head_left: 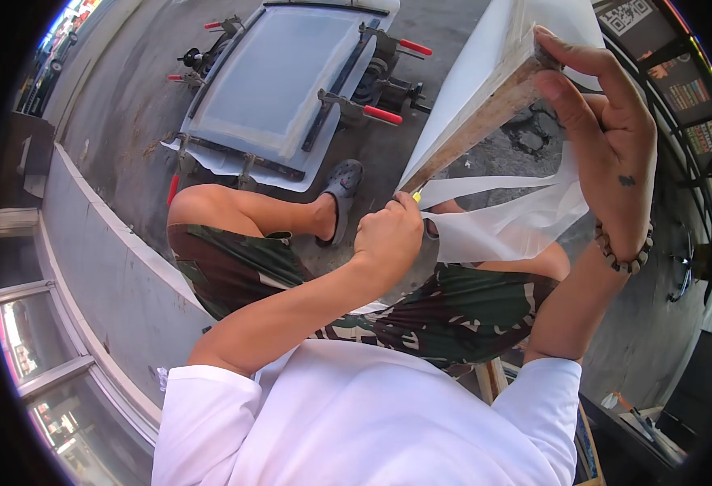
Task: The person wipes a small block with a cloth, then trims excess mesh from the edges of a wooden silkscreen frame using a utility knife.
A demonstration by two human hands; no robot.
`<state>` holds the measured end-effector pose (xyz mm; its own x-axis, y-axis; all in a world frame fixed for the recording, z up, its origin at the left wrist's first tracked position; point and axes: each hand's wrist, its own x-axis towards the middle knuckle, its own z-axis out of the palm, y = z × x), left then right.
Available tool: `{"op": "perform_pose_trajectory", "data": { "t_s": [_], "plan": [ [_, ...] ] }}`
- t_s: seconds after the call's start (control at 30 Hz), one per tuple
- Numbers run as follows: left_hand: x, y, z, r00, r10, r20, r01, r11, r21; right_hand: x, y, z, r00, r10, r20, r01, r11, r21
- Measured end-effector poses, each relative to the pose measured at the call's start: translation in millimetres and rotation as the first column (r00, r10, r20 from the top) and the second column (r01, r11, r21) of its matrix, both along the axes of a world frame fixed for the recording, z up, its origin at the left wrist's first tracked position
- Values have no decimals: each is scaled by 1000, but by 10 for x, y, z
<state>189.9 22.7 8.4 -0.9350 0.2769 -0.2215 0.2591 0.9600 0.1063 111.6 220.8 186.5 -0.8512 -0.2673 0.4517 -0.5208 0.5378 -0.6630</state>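
My left hand point(388, 235) is closed around a small tool with a yellow part point(417, 197), mostly hidden in the fingers, at the lower end of a worn wooden frame edge point(486, 109). White sheet material point(461, 77) covers the frame's left face. My right hand point(607, 130) pinches the frame's upper corner between thumb and fingers, and a beaded bracelet circles that wrist. Loose translucent strips point(510, 227) hang between the tool and my right forearm, above my knee.
Beyond my legs, a framed sheet point(275, 81) lies on a stand, held by clamps with red handles point(383, 114). A low grey wall point(121, 235) runs along the left. Dark metal racks point(696, 97) stand at the right. Tools point(648, 425) lie at the lower right.
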Motion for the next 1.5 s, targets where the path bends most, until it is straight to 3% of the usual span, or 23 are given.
{"op": "perform_pose_trajectory", "data": {
  "t_s": [0.07, 0.2, 0.27, 0.4, 0.5, 0.6, 0.7, 0.77, 0.9, 0.93, 1.0, 1.27, 1.5],
  "plan": [
    [15, 7, -17, 1000, 7, -9, -7, 999, 42, -24, 24, -29, 996, -14, -91, 19, 999, 45],
    [-13, -60, 40, 1000, 10, 0, -10, 997, 80, -2, 71, -45, 999, -11, -36, 11, 1000, -6],
    [-45, -111, -12, 1000, -2, 0, 2, 995, 101, -5, 140, -39, 999, 26, 38, -28, 997, 68],
    [-88, -245, -83, 996, -16, 83, 5, 992, 126, 39, 56, -9, 999, -34, 29, 30, 992, 124],
    [-25, -294, 112, 991, 3, 136, -25, 986, 164, 65, 98, -43, 1000, 4, -8, -4, 998, 67],
    [-55, -381, 65, 993, 0, 121, -41, 941, 335, 66, 145, -15, 997, 24, 72, -36, 986, 165],
    [-46, -448, -97, 989, -5, 147, -67, 871, 486, 52, 169, -65, 1000, -9, -20, 12, 986, 164],
    [-27, -463, -148, 993, 16, 116, -78, 830, 552, 27, 257, -51, 996, 86, 28, -89, 980, 180],
    [-35, -426, -179, 994, 24, 103, -78, 817, 571, 108, 84, 61, 986, 122, 115, -150, 948, 281],
    [-48, -405, -210, 995, 33, 93, -80, 822, 564, 224, -345, 118, 997, -56, 55, 47, 987, 152],
    [-55, -367, -272, 995, 44, 92, -88, 827, 556, 277, -507, 169, 971, -237, 27, 237, 971, 12],
    [-104, -192, -433, 941, 173, 289, -290, 854, 433, 185, -8, -37, 989, -146, -32, 149, 968, 202],
    [-169, -188, -1238, 948, 187, 256, -281, 871, 404, 179, 87, -101, 990, -141, -25, 143, 960, 239]
  ]
}}
